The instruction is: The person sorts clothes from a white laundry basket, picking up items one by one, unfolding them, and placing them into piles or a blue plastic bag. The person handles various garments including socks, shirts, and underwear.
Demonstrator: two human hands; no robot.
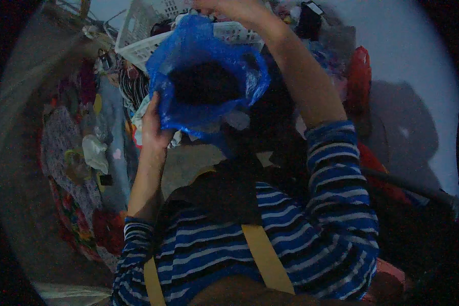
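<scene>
A blue plastic bag (pixel 199 46) hangs with its mouth spread wide; its inside is dark, and I cannot tell what it holds. My left hand (pixel 155 124) grips the bag's left rim, thumb up along the edge. Beyond the bag, my right hand (pixel 210 7) reaches to a white perforated plastic basket (pixel 137 48) at the top of the view. The fingers of this hand are cut off or blurred at the frame's edge, so its grip cannot be made out. Dark and pale items lie in the basket, partly hidden by the bag.
Folded cloths and a small white plastic bag (pixel 95 153) lie to the left. Striped black-and-white fabric (pixel 134 86) is below the basket. At right are a red object (pixel 359 76), a dark box-like item (pixel 310 21) and a pale wall (pixel 401 49).
</scene>
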